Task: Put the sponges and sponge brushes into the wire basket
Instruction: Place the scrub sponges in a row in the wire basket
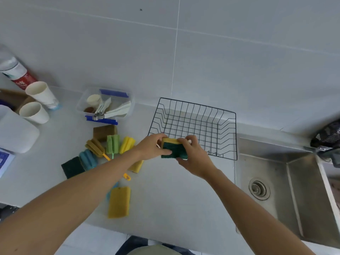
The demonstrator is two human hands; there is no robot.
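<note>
My left hand [153,145] and my right hand [193,155] both grip one yellow sponge with a dark green scouring side [173,149], held just in front of the black wire basket [228,115], which holds nothing. Left of my hands lie sponge brushes on the counter: a brown one [94,147], a green one [112,143], a yellow one [127,144] and a blue one [88,159]. Flat sponges lie around them: a brown one [104,130], a dark green one [72,167], a yellow one [119,202] and another yellow one [136,166], partly hidden by my left forearm.
A clear box with blue clips [105,107] stands behind the brushes. Two paper cups [39,102], a bottle [15,72] and a white block [15,133] crowd the left. A steel sink [279,181] lies to the right of the basket.
</note>
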